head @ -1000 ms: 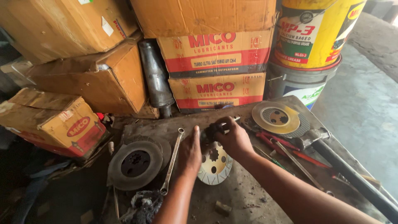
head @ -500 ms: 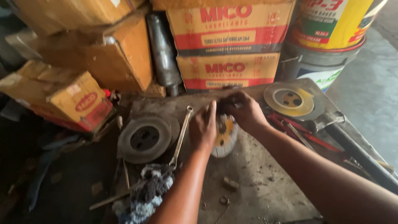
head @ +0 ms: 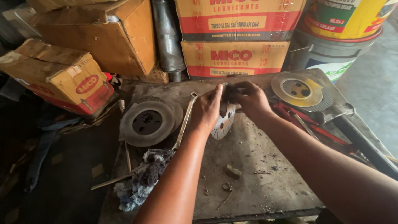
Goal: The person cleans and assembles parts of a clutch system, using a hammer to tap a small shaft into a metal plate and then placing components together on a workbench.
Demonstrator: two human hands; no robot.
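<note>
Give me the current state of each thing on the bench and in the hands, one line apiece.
Left hand: closed on the dark part.
Right hand: gripping the same dark part.
Dark part: held above the bench.
Pale disc: lying under the hands, partly hidden.
Grey disc: lying flat.
Yellow-rimmed disc: lying flat.
Spanner: lying loose, untouched.
Rag: bunched at the bench's edge.

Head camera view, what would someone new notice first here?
Both hands, left hand and right hand, meet mid-bench on a small dark part above a pale toothed disc. A grey round plate lies left beside a long wrench, and a yellow-ringed disc lies right.
</note>
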